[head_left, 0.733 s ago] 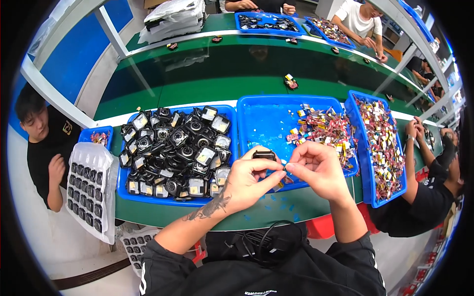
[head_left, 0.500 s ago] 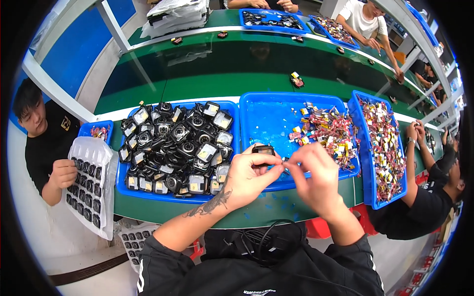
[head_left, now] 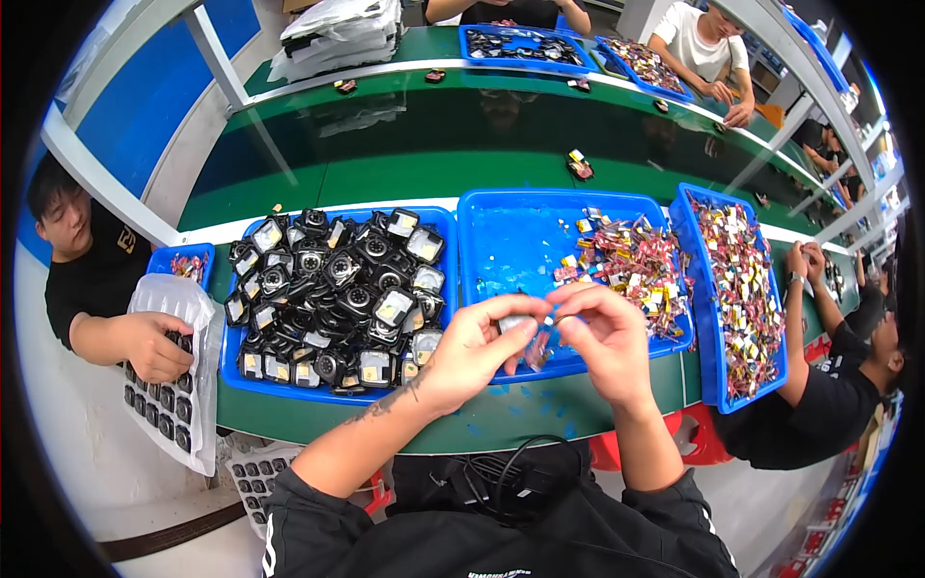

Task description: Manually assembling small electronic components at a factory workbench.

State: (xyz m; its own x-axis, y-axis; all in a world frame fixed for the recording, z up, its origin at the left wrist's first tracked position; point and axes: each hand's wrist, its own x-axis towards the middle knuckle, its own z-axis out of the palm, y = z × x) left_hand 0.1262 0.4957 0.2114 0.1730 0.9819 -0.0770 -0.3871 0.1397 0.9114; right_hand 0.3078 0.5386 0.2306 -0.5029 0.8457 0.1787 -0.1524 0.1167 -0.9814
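My left hand [head_left: 474, 354] is closed, thumb and fingers pinching a small watch case [head_left: 513, 324], mostly hidden by the fingers. Below the fingertips hangs a blurred pinkish part [head_left: 539, 353]; I cannot tell how it is attached. My right hand [head_left: 613, 349] has its thumb and forefinger pressed together beside the case, on a tiny pale bit too small to name. Both hands are above the front edge of a blue tray [head_left: 501, 204], whose right half holds a heap of small red, white and yellow electronic parts [head_left: 636, 260].
To the left stands a blue tray [head_left: 453, 252] piled with black watch cases [head_left: 337, 279]. A narrow blue bin [head_left: 711, 352] of similar small parts is at the right. Beyond runs a green conveyor belt [head_left: 424, 173] with scattered pieces. At far left, a person's hand [head_left: 159, 349] touches a white blister tray [head_left: 204, 405].
My hands have turned the watch case, and the pinkish part now shows below my fingers. At the left, the co-worker's hand has moved over the blister tray. The view has shifted slightly.
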